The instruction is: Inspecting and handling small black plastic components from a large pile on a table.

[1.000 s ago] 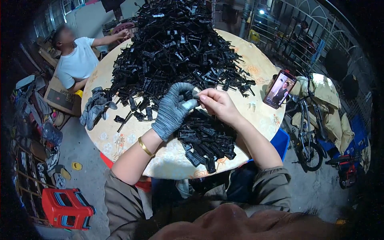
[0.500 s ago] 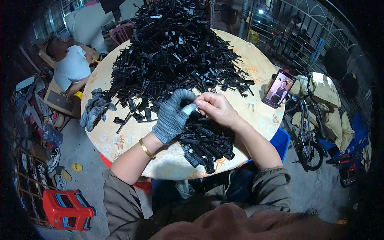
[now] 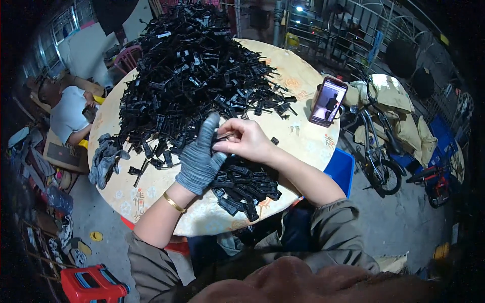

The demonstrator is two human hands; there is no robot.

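Lit rectangular phone screen (image 3: 328, 101), dark pink-edged case, propped near the round table's (image 3: 303, 83) right rim, apparently upright.

On the round table (image 3: 303, 83) lie two heaps of black plastic parts, too many to count: one big heap (image 3: 187, 76) across the table's far half and one smaller pile (image 3: 245, 187) at its near edge. One phone (image 3: 328, 101) stands at the table's right rim, one spare pair of grey gloves (image 3: 103, 159) at its left rim.
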